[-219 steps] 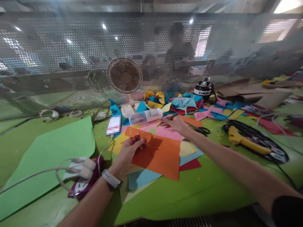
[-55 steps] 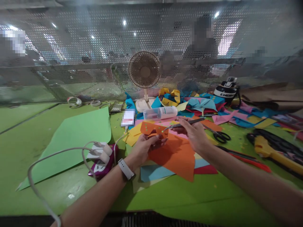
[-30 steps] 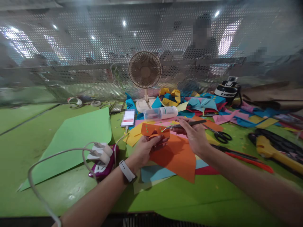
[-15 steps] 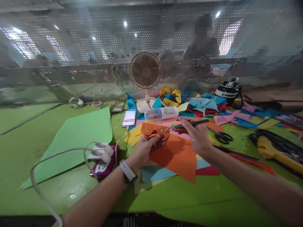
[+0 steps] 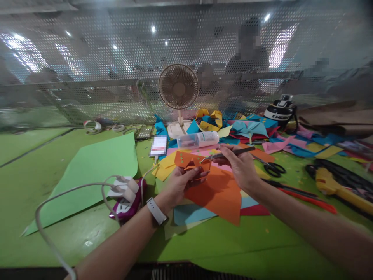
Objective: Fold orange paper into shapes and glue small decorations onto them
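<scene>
My left hand (image 5: 183,181), with a watch on its wrist, is closed on the lower edge of a small cut piece of orange paper (image 5: 189,157). Tiny green bits dot that piece. In my right hand (image 5: 239,166) is a pair of dark tweezers (image 5: 225,154), held like a pen. Their tip touches or hovers just over the orange piece at a green bit; I cannot tell which. Beneath both hands lies a larger orange sheet (image 5: 217,192), on top of light blue paper (image 5: 194,214) and other coloured sheets. A clear plastic bottle (image 5: 198,140) lies on its side behind the hands.
Black scissors (image 5: 274,168) and a yellow glue gun (image 5: 335,184) lie to the right. On the left are a green sheet (image 5: 96,171) and a purple power strip (image 5: 128,206) with cables. A fan (image 5: 178,87), a phone (image 5: 158,146) and paper scraps stand or lie behind.
The tweezers' tip has shifted slightly left and down over the orange piece. My left hand keeps its hold, and the fingers have moved only a little.
</scene>
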Tool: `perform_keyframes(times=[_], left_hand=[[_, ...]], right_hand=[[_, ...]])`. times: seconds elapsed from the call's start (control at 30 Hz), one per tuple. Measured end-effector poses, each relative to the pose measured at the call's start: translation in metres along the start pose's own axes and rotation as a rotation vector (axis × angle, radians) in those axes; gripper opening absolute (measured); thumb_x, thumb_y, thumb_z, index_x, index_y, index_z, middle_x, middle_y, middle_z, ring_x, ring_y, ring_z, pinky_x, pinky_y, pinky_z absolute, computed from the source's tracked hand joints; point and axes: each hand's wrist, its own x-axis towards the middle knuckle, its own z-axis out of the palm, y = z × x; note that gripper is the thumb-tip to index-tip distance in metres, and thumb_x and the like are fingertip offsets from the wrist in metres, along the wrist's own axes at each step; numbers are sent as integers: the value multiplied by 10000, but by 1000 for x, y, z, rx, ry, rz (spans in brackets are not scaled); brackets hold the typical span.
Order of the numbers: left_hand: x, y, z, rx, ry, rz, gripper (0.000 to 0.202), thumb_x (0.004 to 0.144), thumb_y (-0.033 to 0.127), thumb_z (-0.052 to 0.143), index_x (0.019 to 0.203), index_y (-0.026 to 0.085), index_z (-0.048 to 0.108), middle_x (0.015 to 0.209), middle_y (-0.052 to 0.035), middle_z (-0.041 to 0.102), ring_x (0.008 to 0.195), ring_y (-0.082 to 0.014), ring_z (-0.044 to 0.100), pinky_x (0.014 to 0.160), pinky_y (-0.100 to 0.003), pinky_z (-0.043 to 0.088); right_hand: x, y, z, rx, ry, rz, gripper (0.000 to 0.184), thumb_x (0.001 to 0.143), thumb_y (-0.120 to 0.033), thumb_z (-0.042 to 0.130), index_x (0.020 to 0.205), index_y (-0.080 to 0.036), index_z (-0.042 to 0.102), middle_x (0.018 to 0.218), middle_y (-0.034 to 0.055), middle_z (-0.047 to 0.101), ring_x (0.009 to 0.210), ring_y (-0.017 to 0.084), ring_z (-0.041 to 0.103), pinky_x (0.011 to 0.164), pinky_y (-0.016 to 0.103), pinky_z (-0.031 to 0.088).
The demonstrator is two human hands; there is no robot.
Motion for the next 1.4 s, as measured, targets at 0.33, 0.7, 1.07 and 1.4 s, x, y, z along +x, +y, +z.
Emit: perform_keyframes(times=[0.33,0.7,1.07,1.4], left_hand=[[0,1,0,-7,5,4,217,679,183,785,825,104,645,844,-66,706,774,-191,698,685,-274,568],[1,1,-1,28,9,4,255,663,200,799,821,104,623,840,-69,688,770,-202,698,666,-281,570],[-3,2,2,134,-36,19,307,661,268,802,853,97,632,878,-88,689,778,-224,701,667,-290,574],[-3,3,4,246,47,26,336,686,281,774,916,113,596,858,-76,684,622,-158,677,519,-235,541]], right_hand=[[0,-1,0,17,-2,2,310,745,-443,694,872,-174,609,667,9,694,612,170,696,556,238,529],[2,-3,-1,0,0,-33,314,770,-467,665,878,-178,605,685,16,699,612,172,693,572,262,541],[6,-6,-15,-985,-486,-628,260,952,-330,420,1029,-198,630,1330,139,518,1248,267,463,1004,476,377],[4,0,-11,-966,-550,-626,216,955,-271,402,891,-182,589,1202,153,606,1188,247,525,937,400,448]])
